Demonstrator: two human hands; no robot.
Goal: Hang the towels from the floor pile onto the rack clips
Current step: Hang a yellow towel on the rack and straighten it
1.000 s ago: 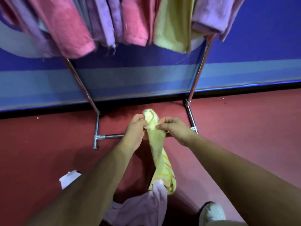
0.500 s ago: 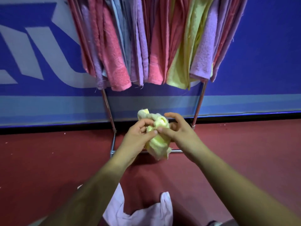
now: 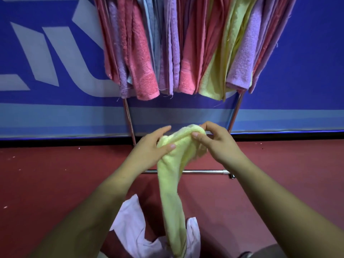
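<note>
I hold the yellow towel [image 3: 172,175] at centre frame, my left hand [image 3: 149,148] gripping its bunched top while my right hand [image 3: 214,140] pinches the upper edge, hunting a corner to clip. Its tail hangs toward the white towel [image 3: 130,226] at bottom centre. The rack [image 3: 233,116] stands above, crowded.

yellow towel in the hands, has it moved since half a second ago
Yes. The yellow towel was bunched at the rack's bottom bar; now its tail hangs down past that bar to the white cloth.
</note>
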